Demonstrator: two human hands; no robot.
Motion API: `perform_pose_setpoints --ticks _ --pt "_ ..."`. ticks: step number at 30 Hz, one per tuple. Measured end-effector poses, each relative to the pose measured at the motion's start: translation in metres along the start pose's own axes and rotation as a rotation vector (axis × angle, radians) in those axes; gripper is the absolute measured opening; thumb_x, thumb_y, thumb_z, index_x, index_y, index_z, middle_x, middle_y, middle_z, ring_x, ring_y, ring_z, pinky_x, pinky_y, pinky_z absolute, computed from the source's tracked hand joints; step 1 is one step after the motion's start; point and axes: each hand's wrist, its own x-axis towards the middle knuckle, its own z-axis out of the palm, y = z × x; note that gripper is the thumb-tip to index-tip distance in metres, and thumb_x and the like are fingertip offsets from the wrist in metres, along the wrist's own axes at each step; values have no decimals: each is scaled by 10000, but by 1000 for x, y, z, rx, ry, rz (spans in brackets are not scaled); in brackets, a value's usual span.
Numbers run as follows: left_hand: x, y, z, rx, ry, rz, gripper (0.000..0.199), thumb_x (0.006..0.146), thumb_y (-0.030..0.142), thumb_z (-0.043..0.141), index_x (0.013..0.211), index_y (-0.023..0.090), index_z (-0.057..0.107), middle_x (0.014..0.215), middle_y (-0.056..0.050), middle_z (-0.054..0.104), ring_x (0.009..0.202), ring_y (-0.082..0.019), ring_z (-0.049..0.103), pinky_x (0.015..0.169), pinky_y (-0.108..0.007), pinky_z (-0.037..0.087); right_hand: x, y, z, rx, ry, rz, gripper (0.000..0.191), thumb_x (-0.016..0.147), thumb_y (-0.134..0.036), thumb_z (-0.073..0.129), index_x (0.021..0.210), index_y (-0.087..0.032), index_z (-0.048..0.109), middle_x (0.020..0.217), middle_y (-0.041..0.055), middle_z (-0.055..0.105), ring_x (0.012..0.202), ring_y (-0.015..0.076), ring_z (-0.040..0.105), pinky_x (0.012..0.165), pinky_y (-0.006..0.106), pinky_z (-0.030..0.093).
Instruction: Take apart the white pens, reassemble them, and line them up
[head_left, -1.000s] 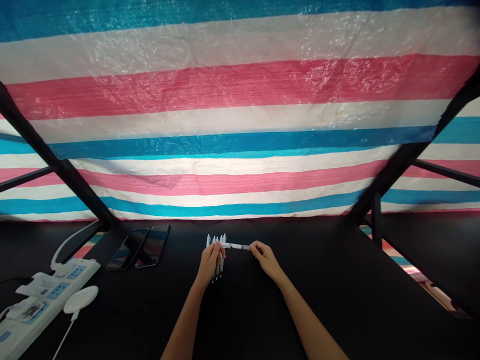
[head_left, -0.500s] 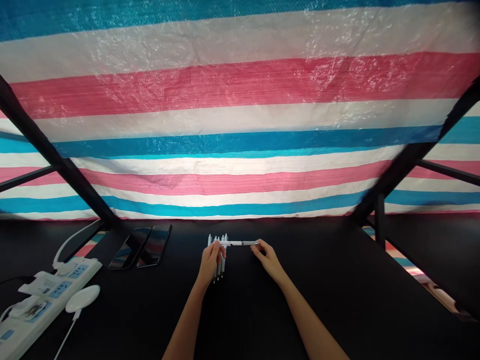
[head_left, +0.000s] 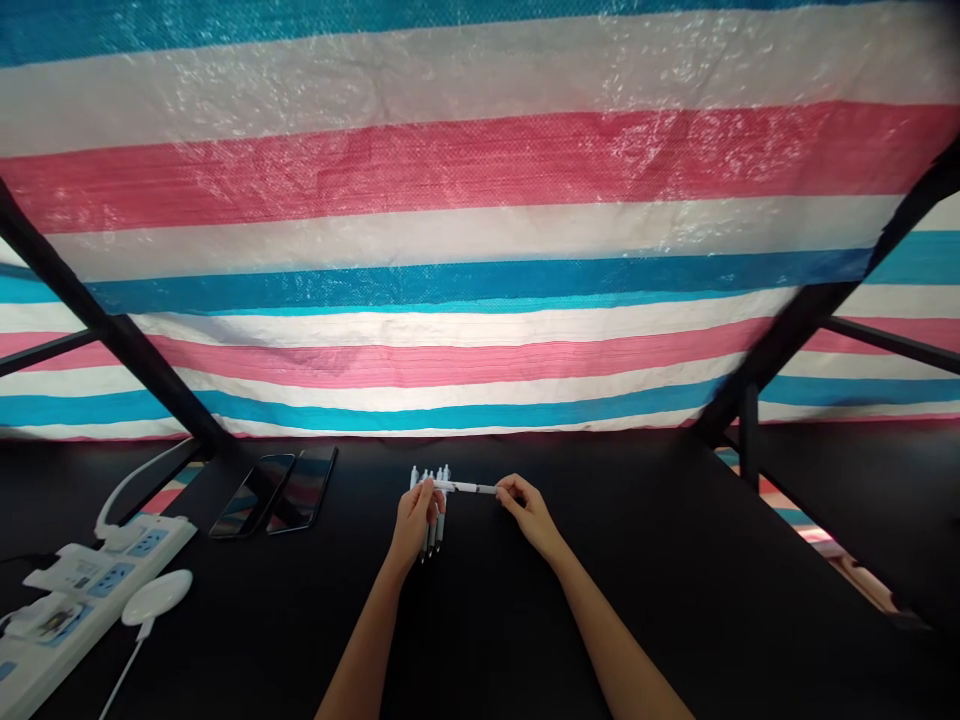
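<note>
A white pen with a grey grip (head_left: 466, 488) lies level between my two hands, above the black table. My left hand (head_left: 415, 515) is closed on its left end, the fingers wrapped round the white barrel. At the grey end, the thumb and fingers of my right hand (head_left: 531, 510) pinch the tip. Several similar white and grey pens (head_left: 439, 535) lie side by side on the table behind and under my left hand, which hides part of them.
Two dark phones (head_left: 253, 497) lie at the left. Nearer stands a white power strip (head_left: 97, 590) with plugs and cables, beside a round white charging pad (head_left: 157, 597). Black frame bars (head_left: 161, 375) slope at both sides, and a striped sheet (head_left: 450, 230) hangs behind.
The view has shifted slightly, so everything sits a little further left. Both hands still hold the pen, and its right end now tilts slightly lower.
</note>
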Motion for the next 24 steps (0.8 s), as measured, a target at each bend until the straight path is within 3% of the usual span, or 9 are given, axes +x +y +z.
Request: perform_pose_setpoints --ticks 4,9,11,14,16,20,24 --pt "1 -2 0 -1 -14 5 528 833 555 390 515 161 539 370 39 383 353 -75 339 405 -218 282 0 0 1 -53 -8 17 500 881 -539 328 580 -182 505 616 14 494 608 149 464 610 271 372" --pt "2 -5 -1 -8 -13 -11 531 838 555 379 518 161 535 373 40 376 353 -74 337 399 -216 269 -1 1 0 13 7 13 321 823 -497 503 837 -189 591 711 5 532 663 150 481 632 257 383" --pt "2 -5 0 -16 -13 -11 531 833 561 387 519 161 540 377 38 382 353 -72 340 397 -214 271 -1 2 0 -4 -12 -7 329 826 -492 502 726 -186 569 682 0 514 645 145 471 616 253 373" --pt "2 -5 1 -30 -17 -14 534 818 575 402 514 162 549 365 35 389 347 -73 345 393 -213 286 0 4 1 -45 -10 10 485 881 -524 361 566 -182 502 603 7 487 595 143 460 588 263 362" --pt "2 -4 1 -42 -16 -18 531 809 580 414 512 163 556 361 32 395 342 -75 349 388 -214 294 0 5 2 -24 4 21 503 885 -543 326 600 -184 532 602 14 499 596 149 472 590 270 374" --pt "2 -2 1 -63 -7 -21 522 802 582 428 520 163 561 381 28 411 346 -74 353 382 -212 291 1 4 0 43 22 -6 337 802 -527 516 805 -196 581 682 3 526 646 152 485 621 261 396" --pt "2 -3 3 -58 -17 -3 519 811 571 427 515 165 557 373 30 400 348 -74 347 388 -213 293 1 2 -1 -3 0 -10 389 845 -512 447 637 -189 510 639 -1 502 615 141 467 606 255 375"
